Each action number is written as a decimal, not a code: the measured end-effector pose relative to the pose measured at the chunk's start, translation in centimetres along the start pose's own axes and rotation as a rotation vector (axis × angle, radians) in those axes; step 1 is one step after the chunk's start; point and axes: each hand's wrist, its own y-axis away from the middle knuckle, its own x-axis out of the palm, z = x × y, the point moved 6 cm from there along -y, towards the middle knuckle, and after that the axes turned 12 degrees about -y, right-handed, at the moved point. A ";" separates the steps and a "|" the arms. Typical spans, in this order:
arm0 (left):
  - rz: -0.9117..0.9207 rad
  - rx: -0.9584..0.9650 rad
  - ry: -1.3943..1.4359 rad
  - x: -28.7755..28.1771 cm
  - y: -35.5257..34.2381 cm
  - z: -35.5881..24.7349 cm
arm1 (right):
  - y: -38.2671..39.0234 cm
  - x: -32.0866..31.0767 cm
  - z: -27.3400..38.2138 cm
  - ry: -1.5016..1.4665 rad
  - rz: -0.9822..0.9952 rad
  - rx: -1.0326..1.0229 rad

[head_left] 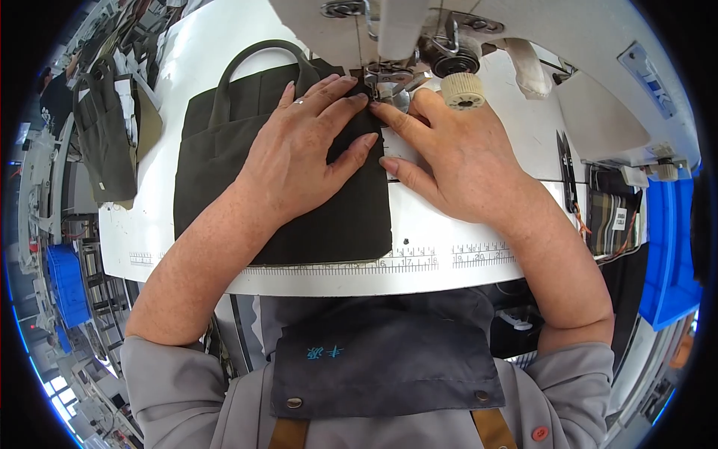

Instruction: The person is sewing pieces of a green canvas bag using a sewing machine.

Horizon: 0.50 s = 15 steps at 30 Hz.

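Observation:
A dark olive fabric bag [217, 187] with a looped handle [258, 51] lies flat under the sewing machine [583, 37]. Its right edge runs up to the presser foot [376, 91]. My left hand [295, 150] rests on the cloth with its fingers stretched toward the foot and its thumb apart. Beside that edge, my right hand [467, 161] has its index fingertip close to the foot and its thumb tip near the fabric's border. Between that thumb and index finger there is a gap, while the other fingers are partly hidden. The needle tip cannot be made out clearly.
Similar olive bag pieces [105, 150] are piled at the left edge of the white table [142, 232]. Black scissors [566, 172] lie at the right, near a striped fabric pouch [613, 217]. A blue bin [669, 258] stands beyond. Ruler markings [407, 260] follow the front edge.

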 end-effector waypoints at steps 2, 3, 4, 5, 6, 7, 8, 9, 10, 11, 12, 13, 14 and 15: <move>-0.006 0.005 0.000 0.1 -0.1 0.1 | 0.0 0.1 0.0 0.014 0.000 0.003; 0.000 0.013 -0.010 0.3 -0.2 0.2 | -0.1 0.1 0.0 0.029 0.002 0.002; 0.005 0.020 -0.021 0.4 -0.3 0.2 | 0.0 0.2 -0.1 0.028 0.000 0.005; 0.007 0.024 -0.021 0.5 -0.4 0.2 | 0.0 0.1 -0.1 0.018 -0.007 0.001; -0.003 0.027 -0.028 0.5 -0.4 0.3 | 0.1 0.1 -0.2 0.008 -0.015 -0.003; -0.012 0.030 -0.034 0.5 -0.4 0.3 | 0.0 0.1 -0.2 0.008 -0.017 0.000; -0.010 0.035 -0.033 0.5 -0.3 0.3 | 0.0 0.1 -0.2 0.003 -0.016 0.002; -0.014 0.038 -0.024 0.5 -0.3 0.3 | 0.0 0.1 -0.1 -0.002 -0.015 0.004; -0.018 0.042 -0.016 0.4 -0.2 0.3 | 0.0 0.1 -0.2 -0.002 -0.018 0.007; -0.017 0.046 -0.016 0.4 -0.3 0.3 | 0.1 0.0 -0.3 -0.024 -0.042 0.005; -0.012 0.046 -0.012 0.4 -0.3 0.3 | 0.1 -0.2 -0.4 -0.045 -0.066 0.002; -0.007 0.045 -0.010 0.4 -0.4 0.3 | 0.0 -0.2 -0.6 -0.044 -0.069 0.004; -0.006 0.051 -0.006 0.4 -0.5 0.2 | 0.0 -0.2 -1.3 -0.123 -0.080 0.056; -0.006 0.035 0.007 0.4 -0.6 0.1 | 0.0 -0.2 -1.9 -0.202 -0.091 0.107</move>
